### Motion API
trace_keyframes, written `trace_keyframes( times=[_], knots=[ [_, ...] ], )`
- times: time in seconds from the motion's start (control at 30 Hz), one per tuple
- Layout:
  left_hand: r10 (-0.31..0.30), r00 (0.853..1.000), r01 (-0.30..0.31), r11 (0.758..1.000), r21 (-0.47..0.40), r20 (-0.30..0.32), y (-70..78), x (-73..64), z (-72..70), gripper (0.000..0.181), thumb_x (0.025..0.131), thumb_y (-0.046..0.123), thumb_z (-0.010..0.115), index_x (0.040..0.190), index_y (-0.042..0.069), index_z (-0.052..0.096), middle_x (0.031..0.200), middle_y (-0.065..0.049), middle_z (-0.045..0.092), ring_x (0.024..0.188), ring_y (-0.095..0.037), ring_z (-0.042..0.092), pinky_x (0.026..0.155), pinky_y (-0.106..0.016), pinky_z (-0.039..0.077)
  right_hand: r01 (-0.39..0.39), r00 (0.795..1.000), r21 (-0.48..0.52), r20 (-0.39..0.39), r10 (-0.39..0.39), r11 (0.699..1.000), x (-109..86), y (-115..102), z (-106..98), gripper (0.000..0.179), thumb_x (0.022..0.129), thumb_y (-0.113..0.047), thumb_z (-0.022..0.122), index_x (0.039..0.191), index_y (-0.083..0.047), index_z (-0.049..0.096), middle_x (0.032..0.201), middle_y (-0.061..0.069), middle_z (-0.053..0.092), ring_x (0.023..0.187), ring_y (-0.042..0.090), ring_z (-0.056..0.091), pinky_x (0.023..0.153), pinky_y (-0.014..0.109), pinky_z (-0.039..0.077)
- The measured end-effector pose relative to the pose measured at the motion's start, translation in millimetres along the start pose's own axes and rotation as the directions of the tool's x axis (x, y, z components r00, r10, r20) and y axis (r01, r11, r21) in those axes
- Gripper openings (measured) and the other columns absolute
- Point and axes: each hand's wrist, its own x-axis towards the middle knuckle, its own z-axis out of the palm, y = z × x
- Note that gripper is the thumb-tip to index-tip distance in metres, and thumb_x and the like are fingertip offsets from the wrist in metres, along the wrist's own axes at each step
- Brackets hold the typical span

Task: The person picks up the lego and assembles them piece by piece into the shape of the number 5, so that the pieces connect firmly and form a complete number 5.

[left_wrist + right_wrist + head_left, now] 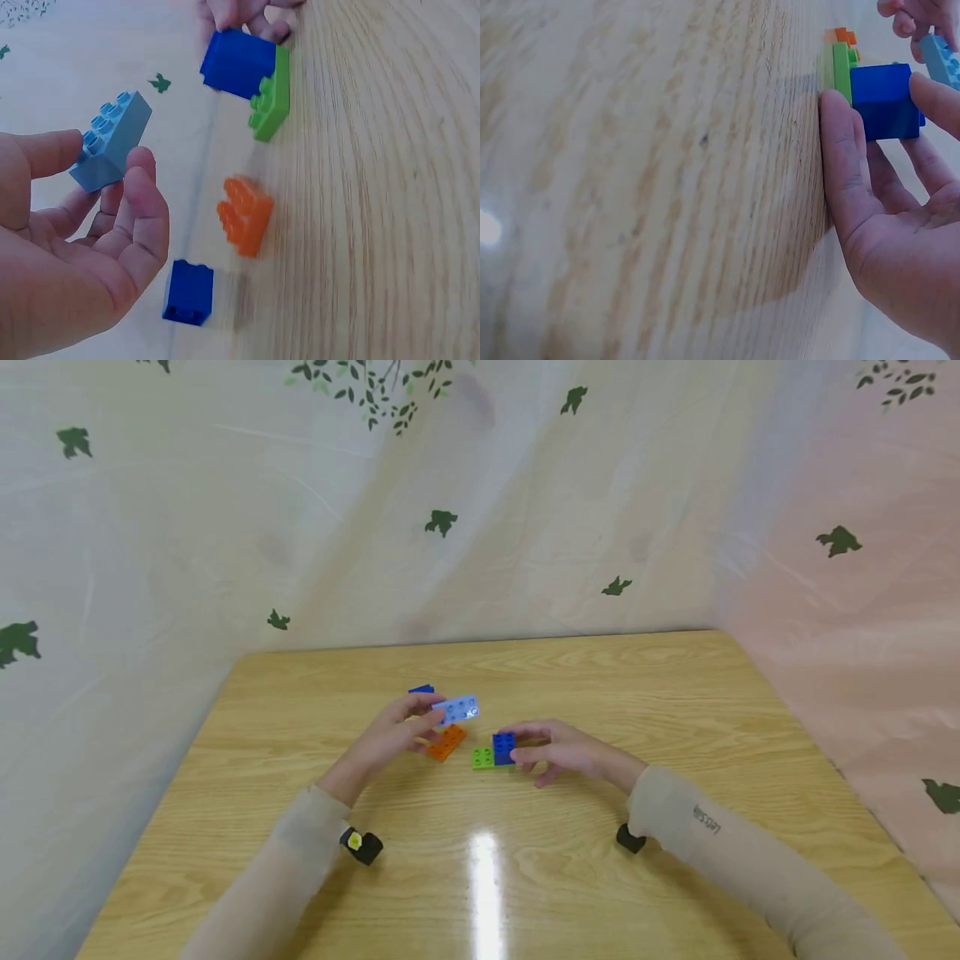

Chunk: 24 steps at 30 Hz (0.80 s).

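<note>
A light blue toy building brick is pinched between the thumb and fingers of my left hand, raised above the table. In the left wrist view its studs face the thumb. My right hand grips a dark blue brick between thumb and fingers. That brick stands on one end of a flat lime green brick, whose other studs stay uncovered. Between the hands, an orange brick lies on the table, studs up. Another dark blue brick rests beyond the left hand, partly hidden by it in the head view.
The wooden table has a bright light reflection near its front. A pale cloth with printed leaves and bird shapes hangs behind it and along the sides. Dark wrist cameras sit at both cuffs.
</note>
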Motion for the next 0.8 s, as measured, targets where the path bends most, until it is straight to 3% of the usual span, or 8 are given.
trace_keyframes(
  times=[0.2, 0.37, 0.53, 0.8],
  knots=[
    [-0.031, 0.997, 0.036, 0.997, -0.063, 0.077, 10.7, -3.4, 10.6, 0.045, 0.105, 0.035, 0.058, 0.142, 0.010, 0.054, 0.131, -0.023, 0.058, 0.103, -0.038, 0.063, 0.076, -0.031, 0.057, 0.033, 0.999, -0.042, -0.009, -0.034, 0.999, -0.5, 0, -1, 0.065, 0.100, -0.030, 0.068, 0.157, -0.022, 0.039, 0.152, 0.013, 0.041, 0.108, 0.031, 0.061, 0.080, 0.048, 0.060],
    [-0.052, 0.994, 0.059, 0.995, -0.075, 0.095, 14.6, -4.6, 23.6, 0.041, 0.106, 0.030, 0.056, 0.140, 0.007, 0.056, 0.123, -0.019, 0.063, 0.108, -0.046, 0.060, 0.079, -0.033, 0.059, 0.163, 0.983, -0.210, -0.048, -0.177, 0.964, -5.2, -5, -1, 0.068, 0.099, -0.029, 0.070, 0.157, -0.019, 0.037, 0.150, 0.010, 0.045, 0.114, 0.031, 0.061, 0.081, 0.047, 0.059],
    [-0.038, 0.994, 0.045, 0.996, -0.075, 0.098, 12.2, -2.5, 34.1, 0.039, 0.106, 0.028, 0.056, 0.138, 0.006, 0.058, 0.117, -0.014, 0.064, 0.102, -0.041, 0.062, 0.078, -0.033, 0.059, 0.272, 0.951, -0.320, -0.054, -0.304, 0.908, -6.8, -10, 1, 0.066, 0.097, -0.025, 0.073, 0.153, -0.009, 0.043, 0.148, 0.008, 0.051, 0.123, 0.031, 0.057, 0.094, 0.045, 0.054],
    [-0.053, 0.992, 0.067, 0.991, -0.118, 0.118, 5.4, 3.9, 43.2, 0.039, 0.107, 0.027, 0.054, 0.139, 0.005, 0.058, 0.115, -0.013, 0.066, 0.088, -0.025, 0.066, 0.073, -0.029, 0.057, 0.312, 0.929, -0.334, -0.089, -0.360, 0.889, -6.8, -10, 6, 0.054, 0.097, -0.023, 0.072, 0.146, -0.008, 0.053, 0.139, 0.005, 0.059, 0.123, 0.028, 0.057, 0.096, 0.042, 0.054]
  ],
)
